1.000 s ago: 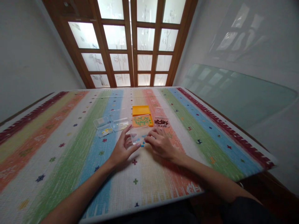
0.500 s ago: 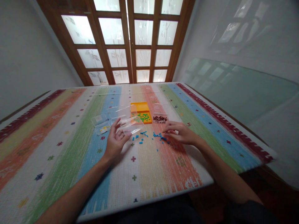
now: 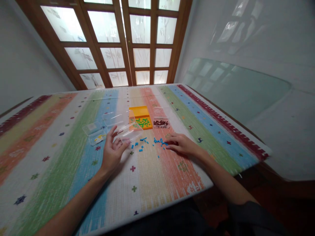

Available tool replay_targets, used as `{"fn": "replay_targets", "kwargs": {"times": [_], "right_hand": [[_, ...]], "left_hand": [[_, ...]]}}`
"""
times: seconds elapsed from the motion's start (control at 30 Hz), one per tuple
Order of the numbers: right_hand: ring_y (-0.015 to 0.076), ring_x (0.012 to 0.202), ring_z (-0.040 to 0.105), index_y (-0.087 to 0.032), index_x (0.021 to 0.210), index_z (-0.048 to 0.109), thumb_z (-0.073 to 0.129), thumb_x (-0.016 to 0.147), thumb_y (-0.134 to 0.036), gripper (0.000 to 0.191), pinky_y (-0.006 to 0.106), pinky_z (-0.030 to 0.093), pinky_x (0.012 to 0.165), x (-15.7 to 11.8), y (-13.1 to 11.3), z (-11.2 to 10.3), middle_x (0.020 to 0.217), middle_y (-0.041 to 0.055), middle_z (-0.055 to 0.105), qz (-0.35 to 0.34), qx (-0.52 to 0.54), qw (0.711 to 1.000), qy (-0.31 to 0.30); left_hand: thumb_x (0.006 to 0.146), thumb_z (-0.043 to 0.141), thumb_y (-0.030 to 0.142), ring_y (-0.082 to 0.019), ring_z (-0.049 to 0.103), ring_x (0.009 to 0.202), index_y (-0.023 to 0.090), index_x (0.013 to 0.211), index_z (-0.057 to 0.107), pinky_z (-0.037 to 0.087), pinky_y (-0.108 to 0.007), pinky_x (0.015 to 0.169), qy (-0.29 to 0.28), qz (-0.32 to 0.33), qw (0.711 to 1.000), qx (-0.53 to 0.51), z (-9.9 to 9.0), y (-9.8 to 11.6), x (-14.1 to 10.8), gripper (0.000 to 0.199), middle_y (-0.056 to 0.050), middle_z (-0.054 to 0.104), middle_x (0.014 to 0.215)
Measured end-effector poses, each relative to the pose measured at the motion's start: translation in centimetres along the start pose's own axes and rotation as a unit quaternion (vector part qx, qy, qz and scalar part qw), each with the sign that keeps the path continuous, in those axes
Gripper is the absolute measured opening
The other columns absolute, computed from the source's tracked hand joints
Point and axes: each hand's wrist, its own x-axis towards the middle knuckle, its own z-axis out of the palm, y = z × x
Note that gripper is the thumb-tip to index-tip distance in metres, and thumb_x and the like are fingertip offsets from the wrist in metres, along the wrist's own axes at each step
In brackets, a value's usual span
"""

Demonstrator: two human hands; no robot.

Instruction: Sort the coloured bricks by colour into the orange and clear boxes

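Note:
In my left hand point(image 3: 112, 149) is a clear plastic box point(image 3: 130, 131) with its lid open, tilted above the cloth, thumb and fingers closed on its near edge. Loose small blue bricks point(image 3: 140, 150) lie scattered to the right of that hand. My right hand point(image 3: 180, 144) rests low at a denser cluster of blue bricks point(image 3: 157, 140). Its thumb and index finger close around bricks at the cluster's right edge; how many are between them is hidden.
Behind the blue bricks stands an open orange case point(image 3: 140, 112) with green bricks point(image 3: 144, 123). To its right is a clear box of dark brown bricks point(image 3: 161, 123). An open clear box point(image 3: 94, 132) with yellow pieces sits at left. A striped tablecloth point(image 3: 150, 177) covers the table.
The view has shifted, so everything sits further left. My right hand has lowered slightly and its thumb and index finger are nearer the blue bricks. My left hand still holds the clear box.

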Motion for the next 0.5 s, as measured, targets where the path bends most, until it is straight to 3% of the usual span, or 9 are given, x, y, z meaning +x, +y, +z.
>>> {"fn": "replay_targets", "kwargs": {"times": [0.5], "right_hand": [[0.0162, 0.081, 0.063, -0.017, 0.110, 0.076, 0.066, 0.101, -0.028, 0.017, 0.031, 0.050, 0.078, 0.11, -0.23, 1.10, 0.098, 0.0070, 0.068, -0.017, -0.071, 0.996, 0.055]], "left_hand": [[0.079, 0.085, 0.030, -0.018, 0.071, 0.098, 0.039, 0.148, 0.051, 0.063, -0.046, 0.096, -0.022, 0.008, 0.999, 0.023, 0.70, 0.33, -0.26, 0.078, -0.008, 0.056, 0.139]]}}
